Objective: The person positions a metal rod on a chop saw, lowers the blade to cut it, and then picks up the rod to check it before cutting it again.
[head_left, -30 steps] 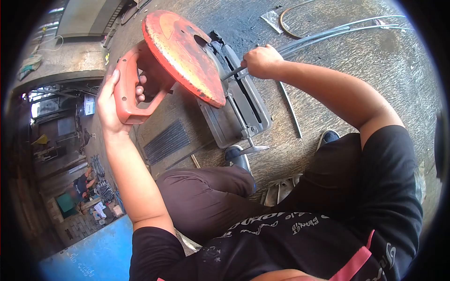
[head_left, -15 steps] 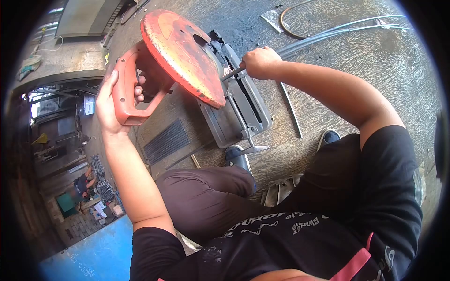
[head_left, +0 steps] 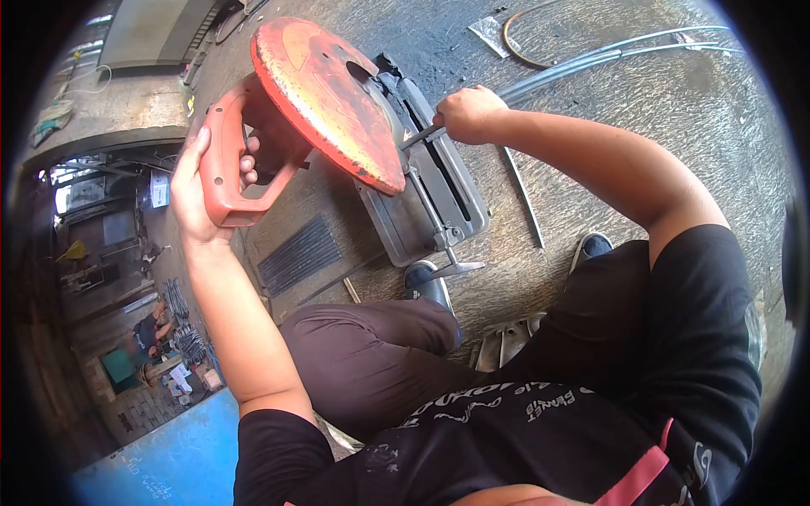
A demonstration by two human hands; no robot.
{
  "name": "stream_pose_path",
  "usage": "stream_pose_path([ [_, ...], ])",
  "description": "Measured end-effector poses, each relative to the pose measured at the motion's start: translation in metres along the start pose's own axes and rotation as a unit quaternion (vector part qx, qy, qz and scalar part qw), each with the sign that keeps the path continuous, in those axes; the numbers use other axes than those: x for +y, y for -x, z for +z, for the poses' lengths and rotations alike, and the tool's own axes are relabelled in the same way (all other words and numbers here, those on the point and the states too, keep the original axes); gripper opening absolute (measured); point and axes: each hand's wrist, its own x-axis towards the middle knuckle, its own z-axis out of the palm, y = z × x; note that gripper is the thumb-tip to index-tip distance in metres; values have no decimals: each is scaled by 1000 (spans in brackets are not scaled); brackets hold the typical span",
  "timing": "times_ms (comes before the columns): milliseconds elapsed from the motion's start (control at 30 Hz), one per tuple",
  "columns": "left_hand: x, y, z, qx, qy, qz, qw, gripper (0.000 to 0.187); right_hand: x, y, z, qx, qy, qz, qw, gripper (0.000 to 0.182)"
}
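Note:
My left hand (head_left: 194,190) is wrapped round the orange-red handle (head_left: 221,164) of a cut-off saw, fingers curled through its opening. The saw's worn red blade guard (head_left: 325,105) covers the blade. Below it stands the grey metal base (head_left: 395,228) with a clamp screw and a crank handle (head_left: 460,269). In a closed grip, my right hand (head_left: 471,114) holds a thin metal rod (head_left: 424,135) over the base. The rod's end runs in by the guard's lower edge, where the guard partly hides it.
A row of dark metal bars (head_left: 299,255) lies left of the base. Long thin pipes (head_left: 582,63) extend to the upper right, and a single rod (head_left: 525,198) lies on the floor (head_left: 607,185). My shoes flank the area. Another person (head_left: 150,331) is at the far left.
The saw's handle and guard have shifted very slightly left with my left hand. My right hand stays in nearly the same place with the rod.

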Motion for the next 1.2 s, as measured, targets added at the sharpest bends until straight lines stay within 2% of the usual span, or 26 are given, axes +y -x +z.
stream_pose_path([
  [467,0,1,3,22,-10,0,1000,45,-1,2,-2,8,-31,15,999,32],
  [1200,-1,0,0,16,-2,-6,1000,46,0,2,-3,4,11,0,1000,32],
])
